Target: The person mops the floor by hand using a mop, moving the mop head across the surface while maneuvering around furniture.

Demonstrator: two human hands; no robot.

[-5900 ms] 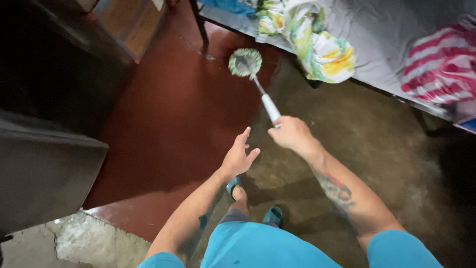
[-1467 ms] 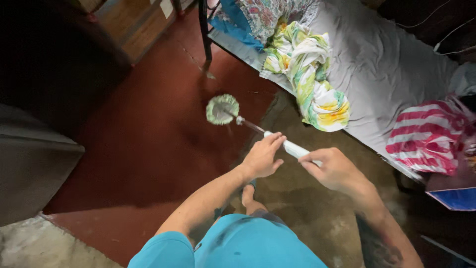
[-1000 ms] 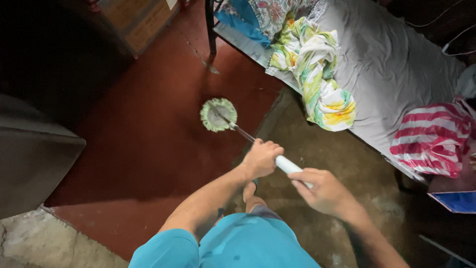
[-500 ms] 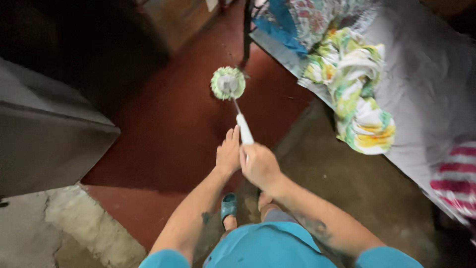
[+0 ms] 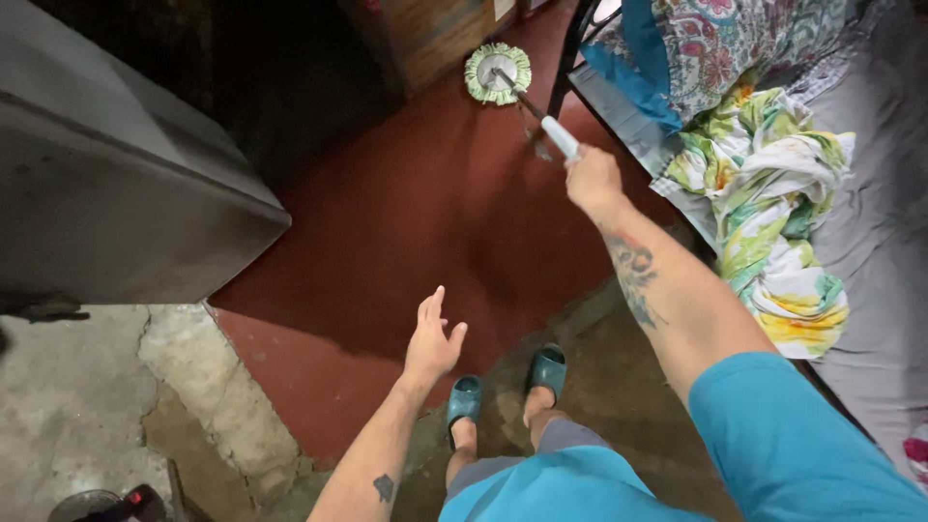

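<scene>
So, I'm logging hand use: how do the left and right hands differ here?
The right hand is stretched forward, closed around the mop handle; the left hand hangs open, fingers spread, holding nothing. The right is up by the bed frame; the left is over the red floor. Both are bare.

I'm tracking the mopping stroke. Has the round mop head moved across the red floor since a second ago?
Yes. The mop head has gone forward, away from the feet, and now lies by the wooden cabinet near the bed frame leg.

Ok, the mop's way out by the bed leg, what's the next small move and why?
Probably draw the mop back across the red floor toward the feet. The right hand alone grips the handle at full reach, the head sits beside the bed leg, and the left hand hangs free.
</scene>
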